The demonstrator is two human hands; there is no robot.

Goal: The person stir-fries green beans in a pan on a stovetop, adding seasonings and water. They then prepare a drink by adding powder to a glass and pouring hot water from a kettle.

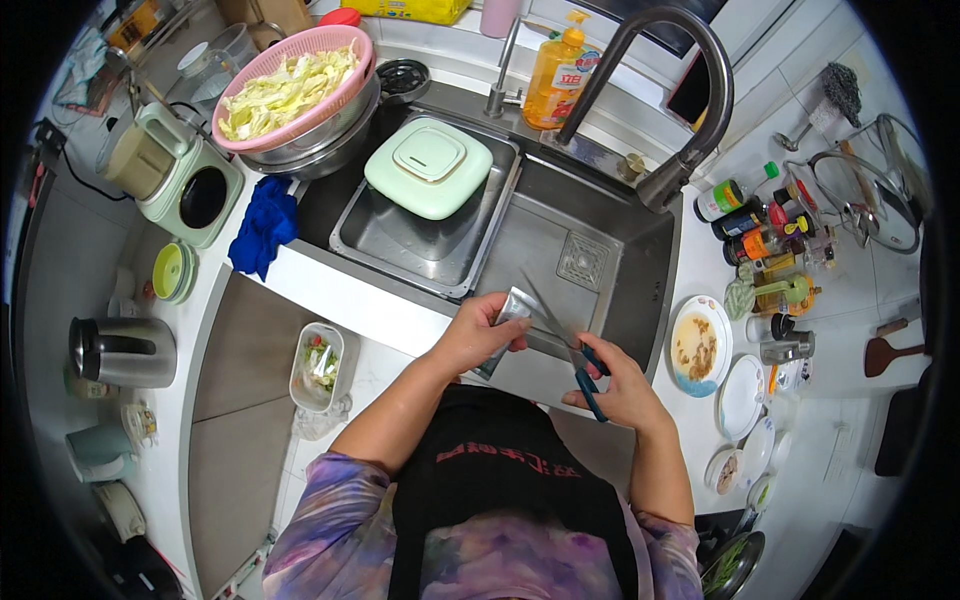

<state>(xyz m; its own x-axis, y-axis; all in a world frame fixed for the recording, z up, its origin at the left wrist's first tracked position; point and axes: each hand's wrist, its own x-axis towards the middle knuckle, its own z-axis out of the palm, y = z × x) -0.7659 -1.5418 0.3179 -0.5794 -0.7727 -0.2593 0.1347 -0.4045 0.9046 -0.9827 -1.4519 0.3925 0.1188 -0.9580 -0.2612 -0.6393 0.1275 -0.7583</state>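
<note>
My left hand (480, 336) grips a narrow silver-and-green sachet or tube (515, 307) over the front edge of the sink (645, 285). In my right hand (619, 386) is a pair of scissors (553, 321) with dark teal handles; the parted blades point up and left, close to the packet's upper end. Whether a blade touches the packet I cannot tell. Beyond my hands, a pale green lidded container (429, 166) sits over a steel tray (409, 255) set in the sink. The lower part of the packet is partly hidden by my fingers.
A pink colander (225, 112) of shredded cabbage rests on steel bowls at the upper left, near a blue cloth (262, 225). The black faucet (720, 97) arches over the sink. Plates (742, 397) and bottles (720, 201) line the right counter. A waste bin (298, 375) stands lower left.
</note>
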